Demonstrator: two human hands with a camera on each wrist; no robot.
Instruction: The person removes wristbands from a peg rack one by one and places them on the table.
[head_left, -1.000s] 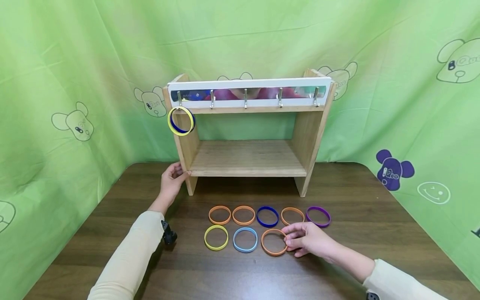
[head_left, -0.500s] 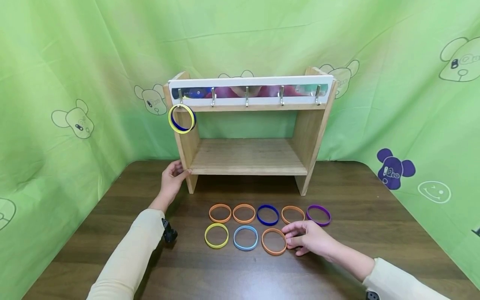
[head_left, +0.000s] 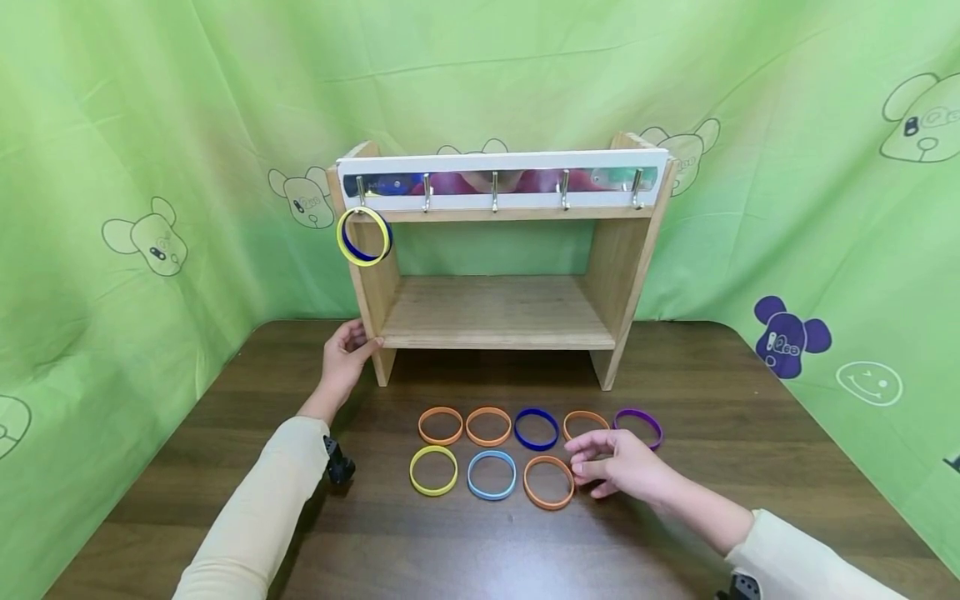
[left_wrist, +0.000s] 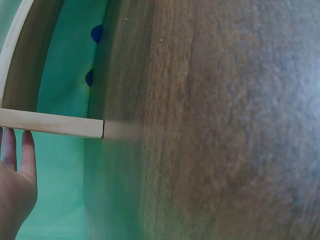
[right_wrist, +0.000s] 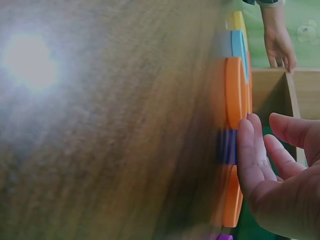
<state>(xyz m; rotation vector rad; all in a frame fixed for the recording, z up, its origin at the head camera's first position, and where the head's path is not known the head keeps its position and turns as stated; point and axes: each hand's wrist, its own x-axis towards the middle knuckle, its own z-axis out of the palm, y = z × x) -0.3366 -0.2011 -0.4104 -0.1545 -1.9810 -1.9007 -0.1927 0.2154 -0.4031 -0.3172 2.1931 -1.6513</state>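
My left hand (head_left: pixel 343 367) holds the left side panel of a wooden rack (head_left: pixel 495 342), its thumb across the front edge and its fingers against the outer face. In the left wrist view, fingertips (left_wrist: pixel 28 137) meet the panel. My right hand (head_left: pixel 618 465) hovers beside an orange wristband (head_left: pixel 548 502) on the table, fingers loosely bent and nothing between them. The right wrist view shows its thumb and fingers apart, close to the bands. A yellow wristband (head_left: pixel 341 242) and a dark blue one (head_left: pixel 388 250) hang on the leftmost hook (head_left: pixel 361 193).
Around the orange band lie a light blue (head_left: pixel 491 497), a yellow (head_left: pixel 433 492), a dark blue (head_left: pixel 536 447) and a purple wristband (head_left: pixel 656 425), plus three more orange ones. Several metal hooks line the rack's white top rail (head_left: pixel 457 202). A green curtain (head_left: pixel 495 92) hangs behind.
My right hand's fingers have come off the orange wristband and risen slightly; the band stays on the table. The left hand keeps its place on the rack.
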